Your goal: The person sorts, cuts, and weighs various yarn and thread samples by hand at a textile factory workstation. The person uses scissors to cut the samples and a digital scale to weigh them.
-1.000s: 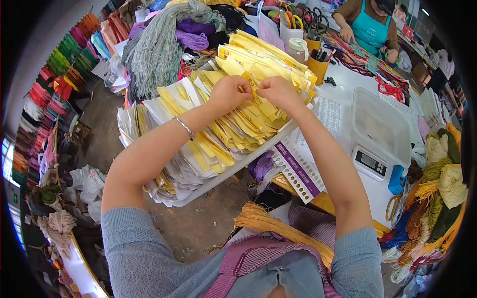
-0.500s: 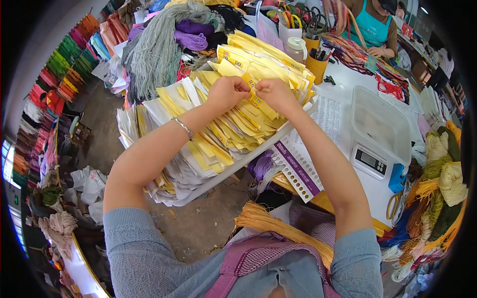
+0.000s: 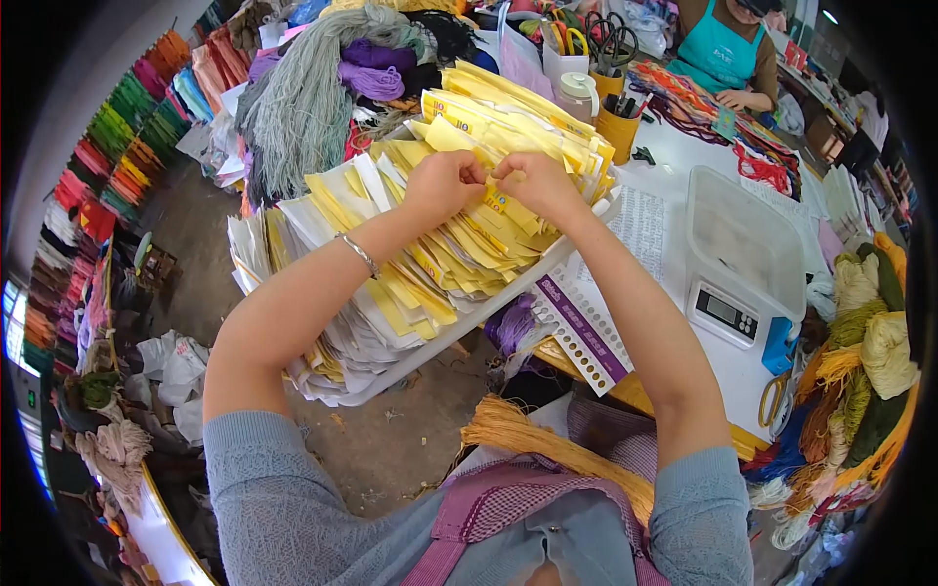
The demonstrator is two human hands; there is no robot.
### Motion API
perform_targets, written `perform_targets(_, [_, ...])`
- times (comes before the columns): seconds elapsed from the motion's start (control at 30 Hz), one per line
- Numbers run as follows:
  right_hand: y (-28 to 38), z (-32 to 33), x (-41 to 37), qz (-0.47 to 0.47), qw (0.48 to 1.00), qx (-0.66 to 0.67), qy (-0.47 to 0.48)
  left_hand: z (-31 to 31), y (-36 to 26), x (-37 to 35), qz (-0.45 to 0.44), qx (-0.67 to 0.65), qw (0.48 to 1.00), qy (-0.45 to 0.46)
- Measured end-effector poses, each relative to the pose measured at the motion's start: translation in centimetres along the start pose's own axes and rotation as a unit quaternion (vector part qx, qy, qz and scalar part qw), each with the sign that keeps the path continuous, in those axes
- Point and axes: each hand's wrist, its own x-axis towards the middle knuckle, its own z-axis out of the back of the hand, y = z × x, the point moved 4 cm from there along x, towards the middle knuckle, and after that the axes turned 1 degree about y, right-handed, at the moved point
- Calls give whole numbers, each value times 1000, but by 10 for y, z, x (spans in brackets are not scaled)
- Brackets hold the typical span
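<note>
My left hand [image 3: 445, 186] and my right hand [image 3: 540, 186] are close together over a packed row of yellow and white paper packets [image 3: 420, 278]. Both hands have bent fingers, with thumb and fingertips pressed together. Between and just under them is a yellow packet with small printed marks [image 3: 496, 200]; whether either hand grips it is hard to make out. The packets stand on edge in a pale tray [image 3: 469, 325]. A bundle of orange thread [image 3: 557, 447] lies across my lap.
A clear plastic bin on a scale [image 3: 725, 311], a purple-and-white punched card [image 3: 583, 330] and yellow-handled scissors [image 3: 773, 400] are on the white table to the right. Grey yarn [image 3: 311, 107] lies behind the tray. A co-worker in a teal apron [image 3: 718, 49] sits across the table.
Both hands stay over the same packets, their fingertips slightly shifted. The printed packet between them shows less than before. The co-worker's hand has moved slightly left.
</note>
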Motion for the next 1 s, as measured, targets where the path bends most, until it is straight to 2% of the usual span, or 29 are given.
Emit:
perform_targets(0.1, [1, 1, -2, 19, 999, -39, 31, 5, -13, -2, -29, 39, 999, -9])
perform_targets(0.17, [-2, -3, -2, 73, 995, -58, 26, 9, -20, -4, -41, 74, 996, 0])
perform_targets(0.23, [-1, -4, -5, 107, 993, -54, 19, 15, -33, -8, -230, 238, 941, -71])
perform_targets(0.27, [1, -3, -7, 141, 989, -51, 11, 17, -32, -6, -229, 238, 941, -71])
perform_targets(0.3, [6, -3, -10, 141, 989, -51, 11, 20, -38, -5, -266, 267, 924, -58])
perform_targets(0.33, [9, -3, -12, 100, 994, -37, 21, 22, -42, -5, -302, 296, 905, -46])
perform_targets(0.37, [11, -2, -13, 61, 997, -23, 31, 24, -41, -2, -303, 297, 904, -48])
perform_targets(0.43, [15, 0, -15, 41, 998, -22, 47, 20, -30, 3, -242, 303, 920, 60])
perform_targets(0.47, [16, 0, -15, 21, 998, -19, 63, 21, -28, 3, -242, 304, 920, 58])
perform_targets(0.5, [16, -2, -16, 23, 998, -20, 63, 26, -31, 0, -278, 321, 905, 14])
perform_targets(0.53, [18, -1, -17, 53, 998, -29, 23, 30, -35, -3, -312, 337, 888, -30])
perform_targets(0.57, [20, -1, -19, 82, 996, -37, -17, 32, -35, -4, -312, 338, 888, -30])
perform_targets(0.6, [24, 0, -21, 83, 996, -38, -17, 33, -35, -5, -325, 341, 882, -19])
perform_targets(0.67, [27, 1, -24, 6, 996, -83, -6, 35, -35, -7, -338, 344, 876, -9])
perform_targets(0.7, [27, 0, -25, 7, 996, -84, -7, 37, -35, -9, -326, 365, 872, -2])
perform_targets(0.77, [28, 0, -25, 38, 988, -139, -60, 39, -37, -14, -313, 386, 868, 3])
perform_targets(0.87, [27, -7, -26, 78, 978, -173, -83, 33, -35, -18, -334, 363, 869, 38])
perform_targets(0.93, [31, -7, -28, 99, 976, -171, -89, 36, -30, -18, -347, 200, 916, 10])
perform_targets(0.97, [34, -7, -29, 121, 973, -169, -98, 35, -26, -17, -346, 200, 917, 9])
perform_targets(1.0, [39, -7, -31, 122, 973, -170, -96, 34, -17, -10, -208, 119, 969, 55])
